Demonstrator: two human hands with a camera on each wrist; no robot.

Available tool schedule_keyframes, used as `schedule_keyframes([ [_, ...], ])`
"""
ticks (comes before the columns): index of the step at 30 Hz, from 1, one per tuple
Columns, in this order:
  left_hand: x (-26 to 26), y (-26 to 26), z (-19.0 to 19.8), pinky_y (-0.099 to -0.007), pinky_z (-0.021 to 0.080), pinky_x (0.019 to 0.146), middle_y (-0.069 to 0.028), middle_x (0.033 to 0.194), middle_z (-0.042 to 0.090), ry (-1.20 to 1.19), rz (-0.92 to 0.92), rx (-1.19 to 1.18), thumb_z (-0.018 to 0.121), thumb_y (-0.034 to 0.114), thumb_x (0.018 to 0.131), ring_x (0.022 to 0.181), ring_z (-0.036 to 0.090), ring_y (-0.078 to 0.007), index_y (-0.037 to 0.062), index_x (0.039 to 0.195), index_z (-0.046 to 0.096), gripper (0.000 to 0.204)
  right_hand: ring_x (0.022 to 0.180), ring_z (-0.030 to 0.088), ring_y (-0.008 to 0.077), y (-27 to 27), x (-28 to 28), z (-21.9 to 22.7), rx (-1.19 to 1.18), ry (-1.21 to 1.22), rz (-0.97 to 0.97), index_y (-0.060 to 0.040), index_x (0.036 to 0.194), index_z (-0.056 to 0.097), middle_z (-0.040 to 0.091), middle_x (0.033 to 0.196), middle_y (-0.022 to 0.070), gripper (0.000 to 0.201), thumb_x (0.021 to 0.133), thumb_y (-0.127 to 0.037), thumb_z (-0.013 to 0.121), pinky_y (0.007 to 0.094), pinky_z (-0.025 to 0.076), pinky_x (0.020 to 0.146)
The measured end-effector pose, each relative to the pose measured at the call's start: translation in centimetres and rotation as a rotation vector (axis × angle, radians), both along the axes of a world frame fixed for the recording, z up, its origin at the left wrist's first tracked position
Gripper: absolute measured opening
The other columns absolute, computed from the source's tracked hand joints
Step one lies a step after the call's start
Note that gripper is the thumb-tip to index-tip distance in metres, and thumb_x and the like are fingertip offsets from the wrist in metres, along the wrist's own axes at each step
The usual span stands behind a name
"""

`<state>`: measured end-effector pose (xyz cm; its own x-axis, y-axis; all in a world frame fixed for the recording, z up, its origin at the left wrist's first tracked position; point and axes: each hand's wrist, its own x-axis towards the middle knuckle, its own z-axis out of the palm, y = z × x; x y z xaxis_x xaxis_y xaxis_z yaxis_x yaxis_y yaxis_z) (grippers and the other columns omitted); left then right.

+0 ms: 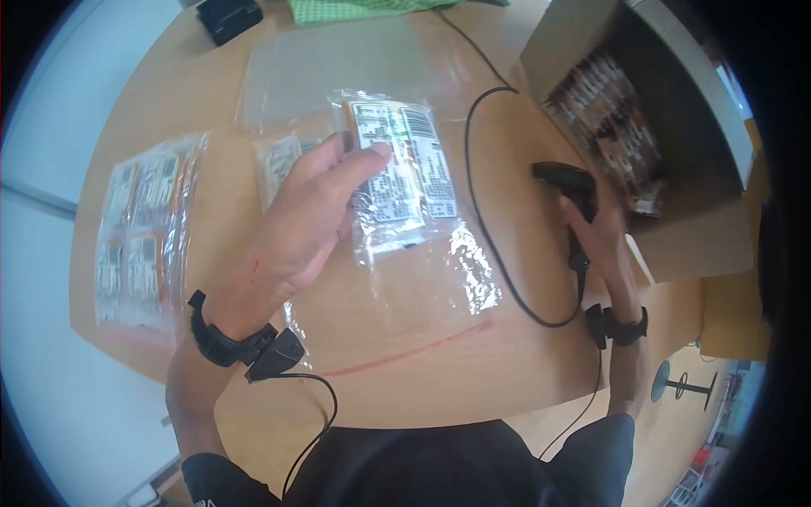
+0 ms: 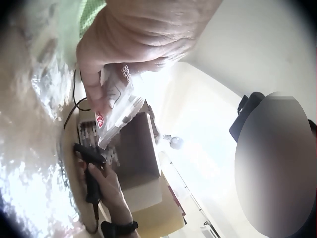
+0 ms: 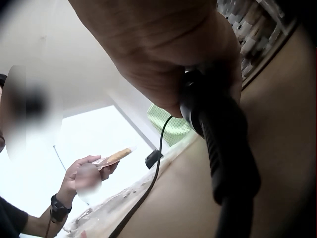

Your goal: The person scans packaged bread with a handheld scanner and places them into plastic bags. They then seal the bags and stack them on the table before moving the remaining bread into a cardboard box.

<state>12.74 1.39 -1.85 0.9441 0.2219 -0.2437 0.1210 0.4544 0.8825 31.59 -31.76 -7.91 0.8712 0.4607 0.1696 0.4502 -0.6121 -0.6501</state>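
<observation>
My left hand (image 1: 308, 211) holds a clear-wrapped packet (image 1: 390, 190) over the table, thumb across its printed labels. A barcode shows on the label at the upper right. In the left wrist view, the fingers pinch the packet's crinkled wrapper (image 2: 116, 106). My right hand (image 1: 606, 232) grips a black handheld barcode scanner (image 1: 564, 177), its head turned toward the packet. The scanner's ribbed handle end (image 3: 228, 148) and cord fill the right wrist view. Under the packet lies a clear plastic bag (image 1: 422, 283) with a red strip; another labelled packet (image 1: 281, 156) is partly hidden behind my left hand.
At the left lies a clear bag of several labelled packets (image 1: 139, 228). An open cardboard box (image 1: 701, 228) with many wrapped packets stands at the right. The scanner's cord (image 1: 470, 160) loops across the table. Behind are flat plastic bags (image 1: 338, 72) and a green checked cloth (image 1: 363, 8).
</observation>
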Motion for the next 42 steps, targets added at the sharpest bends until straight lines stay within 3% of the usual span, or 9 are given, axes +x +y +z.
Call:
schedule_keyframes([
  [4, -2.2, -1.1, -0.6, -0.0299, 0.055, 0.095, -0.0084, 0.122, 0.069, 0.008, 0.018, 0.009, 0.064, 0.017, 0.106, 0.109, 0.067, -0.0131, -0.0014, 0.137, 0.056, 0.036, 0.122, 0.066, 0.0414, 0.6, -4.4, 3.9, -0.500, -0.818, -0.031, -0.0001, 0.159, 0.041, 0.063, 0.140, 0.0282, 0.095, 0.083, -0.030, 0.089, 0.0473, 0.053, 0.101],
  [7, -3.2, -2.9, -0.3, -0.0315, 0.055, 0.097, -0.0105, 0.125, 0.068, -0.009, -0.060, 0.080, 0.065, 0.019, 0.107, 0.114, 0.065, -0.0133, -0.0034, 0.139, 0.053, 0.041, 0.145, 0.049, 0.0418, 3.9, -10.0, 7.0, -0.250, -0.554, 0.419, 0.0022, 0.160, 0.040, 0.042, 0.162, 0.0282, 0.111, 0.067, -0.024, 0.096, 0.0491, 0.044, 0.116],
  [12, -5.2, -5.6, 0.1, -0.0352, 0.052, 0.106, -0.0118, 0.141, 0.061, -0.172, -0.270, -0.117, 0.073, 0.028, 0.103, 0.128, 0.061, -0.0187, -0.0018, 0.151, 0.045, 0.064, 0.130, 0.063, 0.0465, 5.6, -10.6, 5.3, -0.034, -0.578, 0.676, 0.0054, 0.152, 0.048, 0.063, 0.141, 0.0289, 0.087, 0.076, -0.007, 0.088, 0.0463, 0.055, 0.107],
  [15, -6.8, -2.5, 0.4, -0.0412, 0.050, 0.103, -0.0162, 0.128, 0.061, -0.348, -0.471, 1.089, 0.087, 0.038, 0.086, 0.117, 0.063, -0.0336, 0.0000, 0.140, 0.056, 0.073, 0.120, 0.071, 0.0454, 2.6, -11.6, 5.5, 0.102, -0.477, 0.645, 0.0044, 0.144, 0.054, 0.070, 0.132, 0.0286, 0.067, 0.084, 0.000, 0.082, 0.0468, 0.060, 0.102],
  [18, -8.1, -1.4, -1.8, -0.0427, 0.050, 0.096, -0.0175, 0.114, 0.059, -0.275, -0.517, 1.480, 0.087, 0.033, 0.084, 0.107, 0.061, -0.0368, -0.0007, 0.126, 0.061, 0.060, 0.112, 0.076, 0.0391, -0.5, -12.9, 6.2, 0.094, -0.487, 0.766, -0.0022, 0.132, 0.059, 0.073, 0.128, 0.0253, 0.049, 0.089, -0.003, 0.080, 0.0395, 0.060, 0.080],
  [20, -8.6, -1.2, -3.8, -0.0434, 0.050, 0.093, -0.0170, 0.110, 0.058, -0.265, -0.529, 1.466, 0.085, 0.030, 0.085, 0.104, 0.059, -0.0366, -0.0008, 0.120, 0.062, 0.052, 0.107, 0.078, 0.0294, -1.0, -14.2, 6.3, 0.048, -0.628, 0.924, -0.0088, 0.126, 0.059, 0.076, 0.127, 0.0131, 0.035, 0.096, -0.016, 0.077, 0.0242, 0.046, 0.061],
  [22, -8.8, -1.3, -4.7, -0.0441, 0.050, 0.090, -0.0165, 0.107, 0.057, -0.255, -0.547, 1.454, 0.084, 0.027, 0.086, 0.101, 0.058, -0.0365, -0.0008, 0.113, 0.063, 0.044, 0.109, 0.078, 0.0238, -0.3, -15.5, 5.9, 0.079, -0.680, 1.043, -0.0103, 0.129, 0.060, 0.076, 0.129, 0.0067, 0.032, 0.101, -0.021, 0.070, 0.0215, 0.050, 0.067],
  [27, -8.9, -2.8, -4.6, -0.0428, 0.050, 0.085, -0.0126, 0.097, 0.059, -0.263, -0.301, 1.415, 0.075, 0.013, 0.093, 0.095, 0.059, -0.0320, -0.0003, 0.098, 0.065, 0.017, 0.111, 0.077, 0.0197, -0.1, -16.4, 4.0, 0.062, -0.691, 1.153, -0.0098, 0.134, 0.059, 0.075, 0.131, 0.0064, 0.033, 0.103, -0.019, 0.066, 0.0198, 0.054, 0.073],
  [42, -9.2, -1.1, -4.7, -0.0418, 0.050, 0.074, -0.0114, 0.093, 0.060, -0.305, -0.424, 1.400, 0.075, 0.007, 0.092, 0.083, 0.060, -0.0312, 0.0004, 0.094, 0.065, 0.013, 0.112, 0.077, 0.0225, 1.4, -16.1, 3.5, 0.045, -0.720, 1.163, -0.0097, 0.130, 0.062, 0.075, 0.128, 0.0093, 0.029, 0.104, -0.021, 0.065, 0.0210, 0.055, 0.072],
])
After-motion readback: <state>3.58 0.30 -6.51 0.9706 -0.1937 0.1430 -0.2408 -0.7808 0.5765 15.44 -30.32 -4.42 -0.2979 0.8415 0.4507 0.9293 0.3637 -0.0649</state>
